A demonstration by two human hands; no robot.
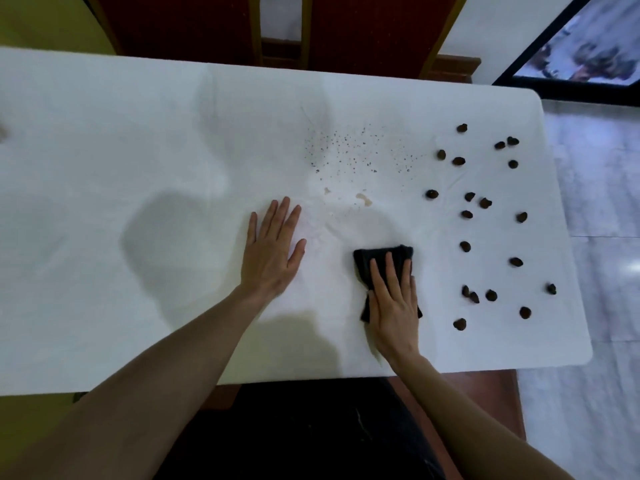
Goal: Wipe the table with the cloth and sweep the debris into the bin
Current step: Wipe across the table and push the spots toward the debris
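Note:
A white-covered table fills the view. My right hand presses flat on a folded black cloth near the front edge, right of centre. My left hand lies flat on the tabletop with fingers spread, to the left of the cloth, holding nothing. Several dark brown lumps of debris are scattered over the right end of the table. Fine dark specks and small brownish stains lie beyond the cloth, near the middle. No bin is in view.
Red chairs with wooden frames stand behind the far edge of the table. A dark-framed screen is at the top right. Pale tiled floor runs along the right end of the table. My dark-clothed lap is below the front edge.

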